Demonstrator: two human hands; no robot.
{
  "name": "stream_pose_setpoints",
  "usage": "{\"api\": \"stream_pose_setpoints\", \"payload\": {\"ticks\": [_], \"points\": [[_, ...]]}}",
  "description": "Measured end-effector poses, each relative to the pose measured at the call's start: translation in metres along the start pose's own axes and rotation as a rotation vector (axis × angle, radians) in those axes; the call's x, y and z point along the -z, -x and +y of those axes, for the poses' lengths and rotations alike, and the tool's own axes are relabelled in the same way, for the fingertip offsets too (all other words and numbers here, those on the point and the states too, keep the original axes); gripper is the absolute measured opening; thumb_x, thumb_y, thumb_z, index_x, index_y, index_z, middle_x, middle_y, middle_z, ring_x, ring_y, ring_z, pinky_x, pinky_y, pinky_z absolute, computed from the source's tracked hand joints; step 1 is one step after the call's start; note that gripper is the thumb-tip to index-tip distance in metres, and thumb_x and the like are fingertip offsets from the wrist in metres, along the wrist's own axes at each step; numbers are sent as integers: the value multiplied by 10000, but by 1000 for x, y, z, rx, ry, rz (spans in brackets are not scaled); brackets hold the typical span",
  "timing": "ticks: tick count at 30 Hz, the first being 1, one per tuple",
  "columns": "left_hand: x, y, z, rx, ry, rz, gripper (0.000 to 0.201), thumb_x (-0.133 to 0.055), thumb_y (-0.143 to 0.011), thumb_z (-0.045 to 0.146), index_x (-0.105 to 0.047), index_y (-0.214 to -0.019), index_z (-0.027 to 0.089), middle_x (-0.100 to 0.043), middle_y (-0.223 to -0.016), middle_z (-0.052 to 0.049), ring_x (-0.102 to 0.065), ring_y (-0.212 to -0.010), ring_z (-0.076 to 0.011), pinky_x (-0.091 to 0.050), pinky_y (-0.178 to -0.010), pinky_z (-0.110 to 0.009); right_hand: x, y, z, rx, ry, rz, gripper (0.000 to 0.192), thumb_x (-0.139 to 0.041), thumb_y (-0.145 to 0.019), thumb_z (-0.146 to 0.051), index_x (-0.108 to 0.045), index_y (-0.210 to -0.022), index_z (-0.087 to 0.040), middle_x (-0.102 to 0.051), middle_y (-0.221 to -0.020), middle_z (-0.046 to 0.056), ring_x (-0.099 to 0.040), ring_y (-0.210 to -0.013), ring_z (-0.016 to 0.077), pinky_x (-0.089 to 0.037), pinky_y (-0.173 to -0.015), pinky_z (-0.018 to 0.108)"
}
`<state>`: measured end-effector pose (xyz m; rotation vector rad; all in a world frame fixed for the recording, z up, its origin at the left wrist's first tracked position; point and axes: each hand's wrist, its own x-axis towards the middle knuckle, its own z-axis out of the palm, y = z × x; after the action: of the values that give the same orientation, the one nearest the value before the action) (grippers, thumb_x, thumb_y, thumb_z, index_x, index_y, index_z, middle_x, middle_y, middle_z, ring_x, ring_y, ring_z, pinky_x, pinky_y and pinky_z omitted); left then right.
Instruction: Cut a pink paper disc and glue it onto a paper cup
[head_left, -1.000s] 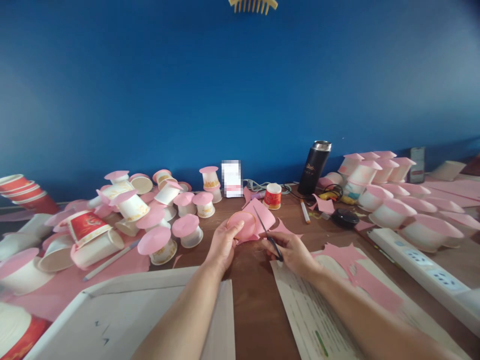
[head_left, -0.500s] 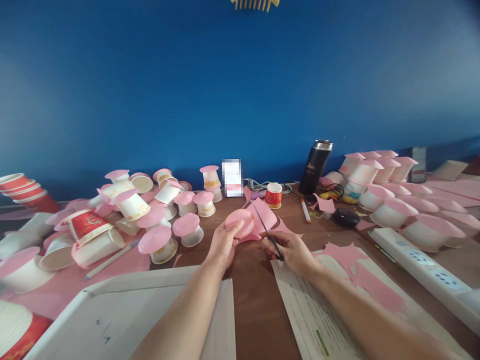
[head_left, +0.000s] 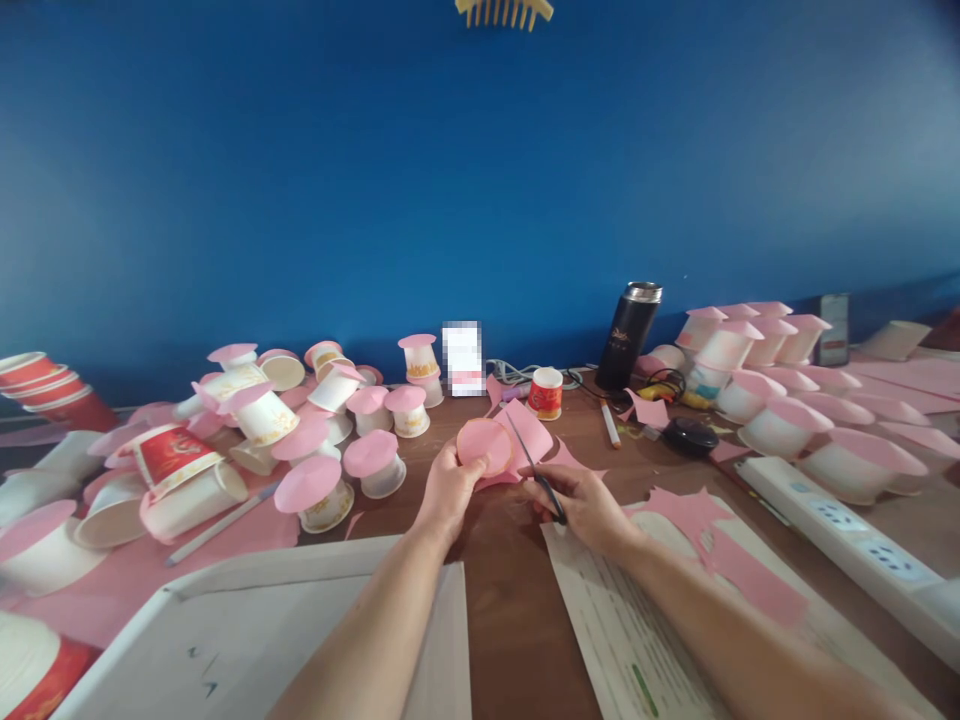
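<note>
Left hand (head_left: 448,485) gripped a round pink-covered cup (head_left: 485,446), apparently with pink paper (head_left: 529,430) glued to its rim, above the brown table (head_left: 510,590); right hand (head_left: 581,500) was closed on the black-handled scissors (head_left: 534,467), blades meeting the paper beside the cup; finished pink-topped cups (head_left: 322,492) lay at left; a black flask (head_left: 628,335) stood behind

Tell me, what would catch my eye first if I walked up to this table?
Probably the two hands at the centre: the left hand holds a cup capped with pink paper, while the right hand works scissors along its edge. Next, the heap of pink-topped cups at the left, and neater rows of them at the right. Behind everything stands a deep blue wall.
</note>
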<state>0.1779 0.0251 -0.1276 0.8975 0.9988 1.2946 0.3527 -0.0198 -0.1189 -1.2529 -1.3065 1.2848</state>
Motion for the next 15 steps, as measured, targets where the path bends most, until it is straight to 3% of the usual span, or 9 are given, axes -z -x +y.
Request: {"api": "stream_pose_setpoints", "payload": {"ticks": [3,9,15], "points": [[4,-2,-2,-20,-46,14,441,-806,-580,265,-678,-988,156,-723,-853,-76,-668,-779,-228,-510,-698,-306,-1,1,-2,-10,-49,-1,519,-747,-641,-542,-720,-916,-103,-532,-563,-17,-437,-511,88,-341,-510,261],[2,4,2,-12,-7,-70,399,-775,-650,374,-695,-969,148,-701,-740,-41,-621,-617,-151,-473,-641,-266,0,0,1,-16,-128,-20,578,-771,-621,-532,-709,-998,-98,-525,-567,-26,-443,-511,86,-354,-526,267],[-3,7,7,2,80,-129,375,-759,-689,400,-670,-952,147,-712,-785,-55,-636,-646,-146,-448,-596,-234,2,1,1,-10,-146,-30,571,-771,-627,-532,-709,-1000,-104,-531,-593,-18,-465,-541,100,-367,-541,277]]}}
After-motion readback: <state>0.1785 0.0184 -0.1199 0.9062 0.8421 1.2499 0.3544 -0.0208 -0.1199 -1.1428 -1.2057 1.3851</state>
